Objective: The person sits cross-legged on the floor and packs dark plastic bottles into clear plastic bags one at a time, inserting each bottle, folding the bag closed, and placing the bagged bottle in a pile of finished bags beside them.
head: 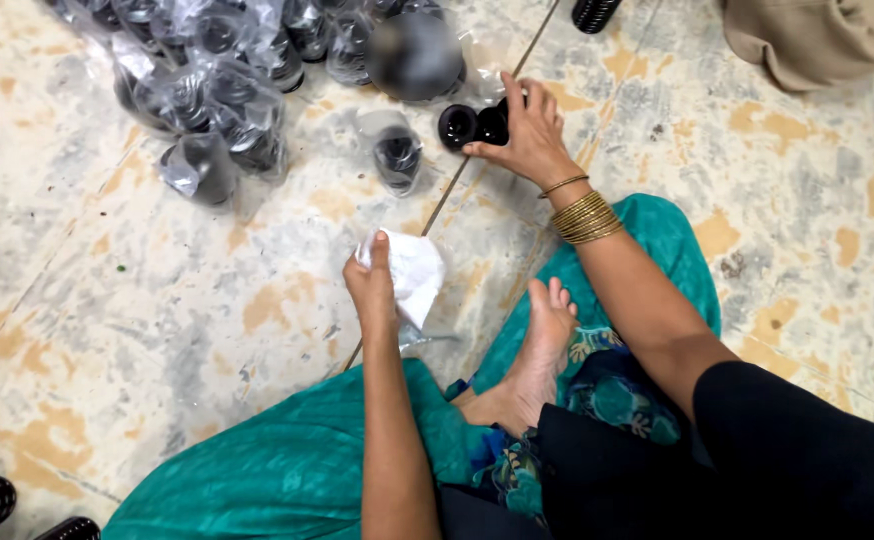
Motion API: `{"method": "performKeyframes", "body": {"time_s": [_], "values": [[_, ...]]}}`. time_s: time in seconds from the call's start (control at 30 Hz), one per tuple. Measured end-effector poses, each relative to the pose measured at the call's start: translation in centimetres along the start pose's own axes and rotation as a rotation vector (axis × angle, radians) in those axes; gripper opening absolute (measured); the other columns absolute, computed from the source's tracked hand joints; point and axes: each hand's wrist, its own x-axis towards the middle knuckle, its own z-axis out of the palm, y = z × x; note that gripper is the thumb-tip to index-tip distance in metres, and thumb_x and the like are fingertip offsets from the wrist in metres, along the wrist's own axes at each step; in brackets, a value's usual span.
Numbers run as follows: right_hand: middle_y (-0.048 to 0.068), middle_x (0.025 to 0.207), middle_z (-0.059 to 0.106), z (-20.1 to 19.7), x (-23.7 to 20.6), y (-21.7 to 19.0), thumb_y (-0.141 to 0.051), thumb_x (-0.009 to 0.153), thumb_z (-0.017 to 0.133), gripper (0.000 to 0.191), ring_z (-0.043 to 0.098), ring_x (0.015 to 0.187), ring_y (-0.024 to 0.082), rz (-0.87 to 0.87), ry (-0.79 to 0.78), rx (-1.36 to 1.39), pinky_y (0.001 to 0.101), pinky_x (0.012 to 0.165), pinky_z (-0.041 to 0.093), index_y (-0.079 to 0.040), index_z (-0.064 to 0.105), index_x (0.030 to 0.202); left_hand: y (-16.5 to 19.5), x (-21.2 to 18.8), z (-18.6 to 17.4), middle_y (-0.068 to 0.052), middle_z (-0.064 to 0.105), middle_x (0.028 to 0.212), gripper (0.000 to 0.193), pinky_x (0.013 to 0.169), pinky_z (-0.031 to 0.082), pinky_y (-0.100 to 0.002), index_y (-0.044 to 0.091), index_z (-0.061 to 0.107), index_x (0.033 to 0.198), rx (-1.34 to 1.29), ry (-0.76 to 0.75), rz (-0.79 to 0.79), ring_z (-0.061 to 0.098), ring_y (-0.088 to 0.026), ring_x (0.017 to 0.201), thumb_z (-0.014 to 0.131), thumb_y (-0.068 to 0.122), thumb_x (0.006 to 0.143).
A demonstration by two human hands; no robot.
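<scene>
Black cylindrical parts point(474, 124), two of them lying side by side on the mottled stone floor point(137, 300), sit under the fingertips of the right hand point(527, 130), their long axes running roughly across the frame and the round open end of the nearer one facing the camera. The right hand reaches forward, fingers spread and curled over the pair, touching them at their right side rather than lifting them; whether it has a firm hold cannot be told. Gold bangles point(583, 212) ring that wrist.

Nearer the body, the left hand point(375, 285) is closed around a crumpled clear plastic bag with white paper point(412, 272), thumb up, held just above the floor and well apart from the black parts.

Beyond both hands lies a heap of bagged black parts point(207, 90) (each sealed in clear plastic), with one single bagged part point(395, 155) lying alone just left of the loose pair. The person sits on the floor in teal fabric point(287, 470), one bare foot point(537, 350) tucked between the arms. A tan cloth bundle point(817, 35) rests at the upper right.
</scene>
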Motion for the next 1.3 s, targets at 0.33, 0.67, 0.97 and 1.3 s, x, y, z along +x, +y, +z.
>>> {"method": "performKeyframes", "body": {"time_s": [0.33,0.67,0.97,1.3], "values": [[0.018,0.144,0.042,2.8,0.6,-4.1,-0.039,0.083,0.085,0.067,0.039,0.134,0.045,-0.066,0.17,-0.058,0.0623,0.101,0.042,-0.019,0.054,0.139,-0.4,-0.3,-0.9,-0.004,0.068,0.079,0.018,0.068,0.048,-0.029,-0.001,0.07,0.094,0.356,-0.051,0.145,0.057,-0.011,0.072,0.068,0.017,0.095],[0.021,0.14,0.042,5.7,-5.1,-6.2,-0.028,0.077,0.082,0.077,0.049,0.115,0.048,-0.176,-0.319,0.095,0.0522,0.097,0.048,-0.016,0.046,0.144,0.7,-2.3,0.9,-0.016,0.075,0.1,0.039,0.076,0.053,-0.043,0.012,0.063,0.123,0.768,-0.074,0.457,0.071,-0.035,0.088,0.078,0.022,0.088],[0.024,0.135,0.046,3.5,-7.9,-6.7,-0.041,0.077,0.085,0.099,0.057,0.111,0.051,-0.012,-0.507,0.015,0.0501,0.095,0.05,-0.014,0.031,0.156,-0.2,-2.3,2.0,-0.014,0.073,0.097,0.045,0.066,0.051,-0.052,0.016,0.054,0.126,1.132,-0.027,0.512,0.07,-0.041,0.083,0.078,0.019,0.088],[0.028,0.131,0.052,5.1,-7.5,-3.7,-0.039,0.069,0.088,0.099,0.059,0.114,0.046,-0.086,-0.522,-0.012,0.0474,0.096,0.05,-0.002,0.037,0.145,-0.5,-1.2,0.5,-0.018,0.072,0.087,0.026,0.066,0.052,-0.049,0.008,0.068,0.112,0.957,0.177,0.592,0.069,-0.041,0.077,0.075,0.021,0.091]]}}
